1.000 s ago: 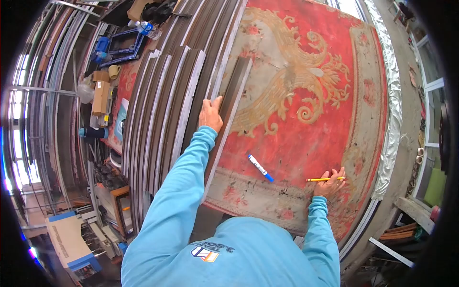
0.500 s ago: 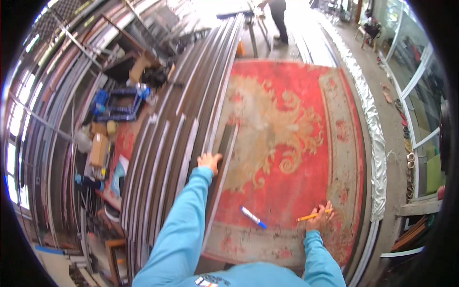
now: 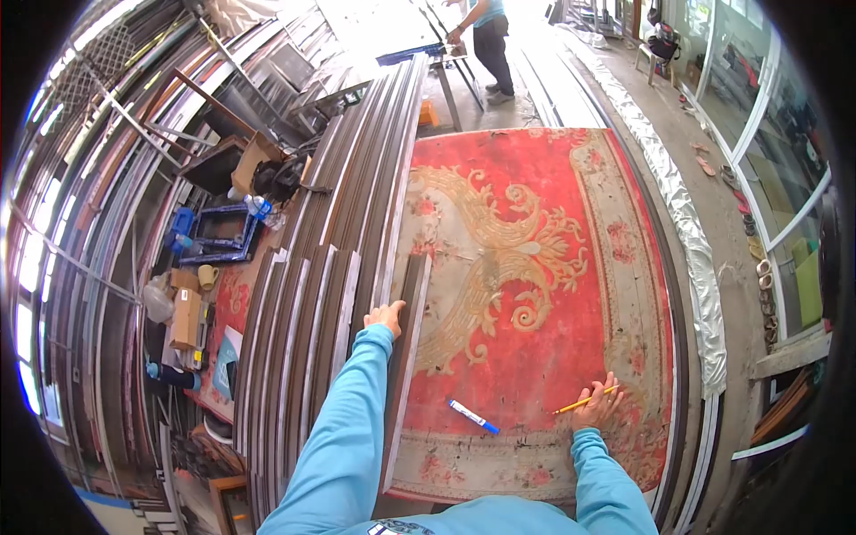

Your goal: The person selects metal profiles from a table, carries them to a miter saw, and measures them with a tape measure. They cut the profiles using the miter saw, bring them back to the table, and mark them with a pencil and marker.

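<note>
Left hand: our left hand (image 3: 385, 316) lies flat, fingers open, on the dark metal profile (image 3: 411, 294); it grips nothing.
Right hand: our right hand (image 3: 599, 408) is closed round a yellow pencil (image 3: 584, 400), resting on the red carpet (image 3: 535, 294).
Profile: at the carpet's left edge, just beside the stacked profiles (image 3: 312, 303).
Marker: 1 blue-and-white marker (image 3: 473, 416) lies on the carpet between our hands.
Far end: 1 person (image 3: 486, 36) stands there.

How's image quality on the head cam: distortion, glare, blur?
Head view: strong fisheye, so the long metal profiles bow and the corners go black; doorway daylight blows out the top around another person; left hand, pencil and marker on the red rug look sharp.
</note>
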Demonstrator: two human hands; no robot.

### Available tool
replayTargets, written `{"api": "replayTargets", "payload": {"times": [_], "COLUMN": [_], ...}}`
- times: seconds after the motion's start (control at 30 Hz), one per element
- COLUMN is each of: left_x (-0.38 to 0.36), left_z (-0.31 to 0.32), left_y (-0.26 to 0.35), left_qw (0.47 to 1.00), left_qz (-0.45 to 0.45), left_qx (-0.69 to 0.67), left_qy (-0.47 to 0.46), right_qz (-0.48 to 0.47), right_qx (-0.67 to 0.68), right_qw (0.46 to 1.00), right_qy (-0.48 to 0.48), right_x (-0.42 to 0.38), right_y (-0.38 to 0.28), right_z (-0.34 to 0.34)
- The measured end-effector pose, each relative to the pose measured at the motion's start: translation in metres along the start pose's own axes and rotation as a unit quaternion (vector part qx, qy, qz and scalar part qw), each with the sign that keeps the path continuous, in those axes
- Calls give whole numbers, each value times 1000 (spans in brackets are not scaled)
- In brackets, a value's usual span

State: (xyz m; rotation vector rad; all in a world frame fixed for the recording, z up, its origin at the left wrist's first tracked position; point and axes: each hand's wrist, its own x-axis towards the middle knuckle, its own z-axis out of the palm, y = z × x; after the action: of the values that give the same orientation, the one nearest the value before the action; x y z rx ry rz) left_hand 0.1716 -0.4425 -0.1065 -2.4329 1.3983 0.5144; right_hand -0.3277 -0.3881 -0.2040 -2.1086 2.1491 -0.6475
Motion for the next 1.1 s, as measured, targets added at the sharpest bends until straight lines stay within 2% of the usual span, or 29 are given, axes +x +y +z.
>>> {"api": "replayTargets", "payload": {"times": [0.03,0.1,0.23,0.3,0.43,0.47,0.57,0.7,0.8,0.83,0.9,0.93,1.0,1.1], "left_x": [2,3,1,-1,11,16,-1,7,5,8,8,5,-2,-5], "left_z": [2,4,-1,0,12,22,0,16,12,14,16,15,11,2], "left_y": [0,-3,1,0,-5,-10,7,4,7,6,7,8,12,20], "left_qw": [1000,997,999,995,997,995,998,997,998,998,997,996,998,997], "left_qz": [2,-3,8,13,14,23,23,1,25,25,4,3,21,-21], "left_qx": [0,-19,-23,-35,-33,-77,-53,-66,-46,-45,-73,-74,-62,-59], "left_qy": [0,-77,-36,-94,-69,-58,-25,-34,31,30,-39,-40,20,-36], "right_qz": [1,-8,-4,-11,-11,-5,1,3,-1,0,2,1,-4,-4], "right_qx": [-1,2,5,2,-1,-4,-4,6,2,2,5,4,-3,-2], "right_qw": [1000,1000,1000,1000,1000,1000,1000,1000,1000,1000,1000,1000,1000,1000], "right_qy": [1,7,5,12,12,5,-1,-10,-8,-9,-12,-13,-6,-4], "right_x": [0,1,1,0,1,1,1,1,2,2,2,1,2,2], "right_y": [1,0,0,1,0,-1,0,-2,-3,-4,-3,-2,-1,-1], "right_z": [0,-1,0,1,-1,-1,0,-4,-6,-6,-6,-5,-4,-3]}}
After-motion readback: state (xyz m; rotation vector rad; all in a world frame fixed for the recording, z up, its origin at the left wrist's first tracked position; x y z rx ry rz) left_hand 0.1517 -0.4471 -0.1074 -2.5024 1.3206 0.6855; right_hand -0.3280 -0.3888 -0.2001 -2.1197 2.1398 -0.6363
